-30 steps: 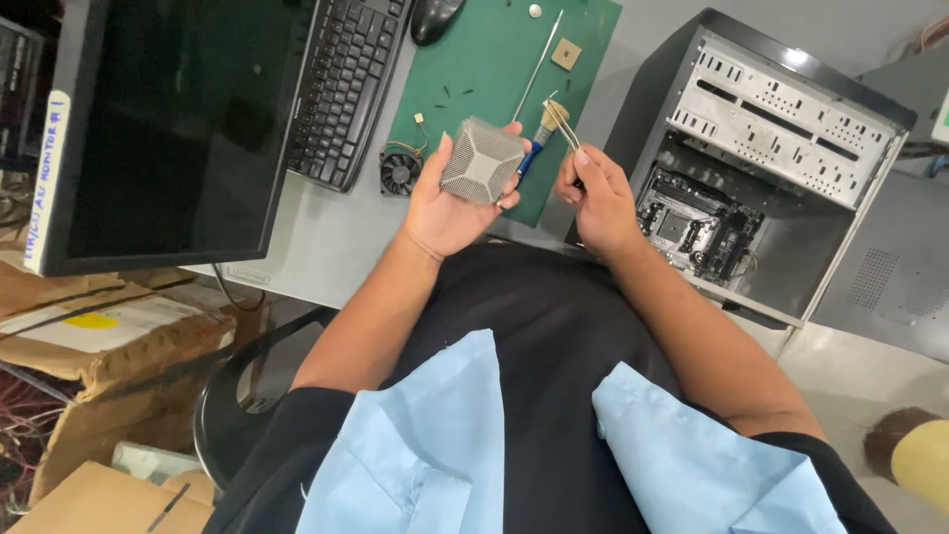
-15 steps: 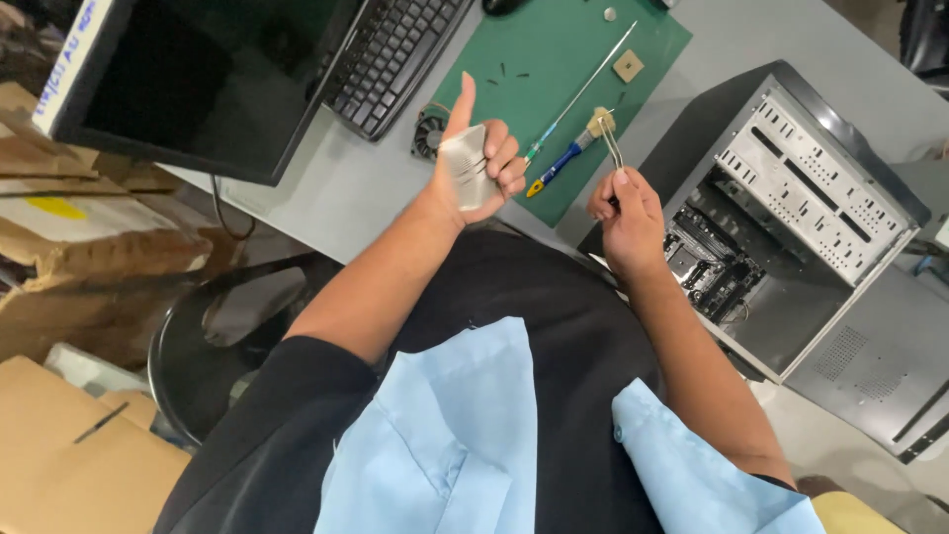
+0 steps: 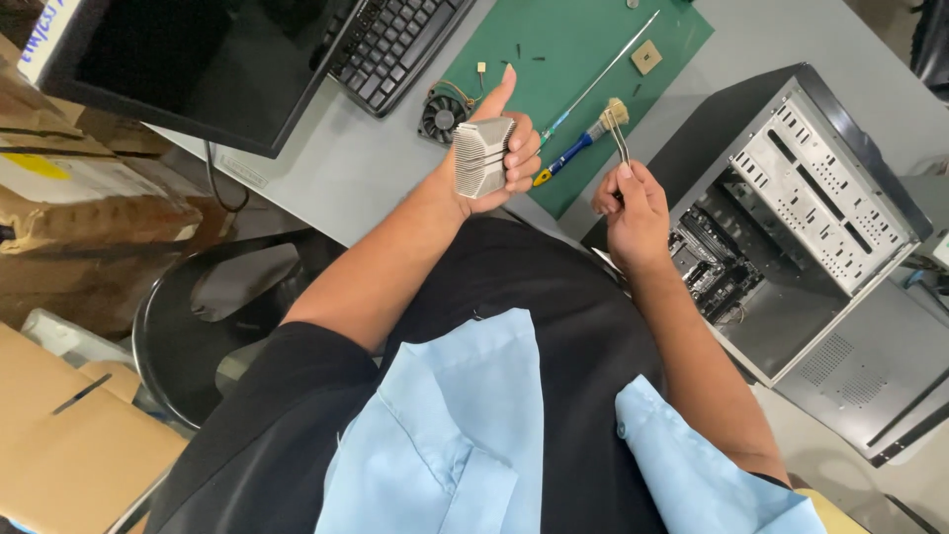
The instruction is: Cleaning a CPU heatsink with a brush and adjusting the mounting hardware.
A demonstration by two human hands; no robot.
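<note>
The head view shows the left hand (image 3: 494, 148) up off the table (image 3: 336, 168), its grip shut around a grey finned metal block (image 3: 480, 156) turned sideways so the right hand (image 3: 633, 213), pinching a small brush (image 3: 617, 124), can reach it.

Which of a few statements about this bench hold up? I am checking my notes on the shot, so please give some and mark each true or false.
1. The left hand holds a finned metal heatsink. True.
2. The right hand is empty. False: it holds thin tweezers.
3. A small black fan lies by the edge of the green mat. True.
4. The computer case is closed up. False: it lies open, its board showing.
5. The blue-handled brush rests on the keyboard. False: it lies on the green mat.
</note>
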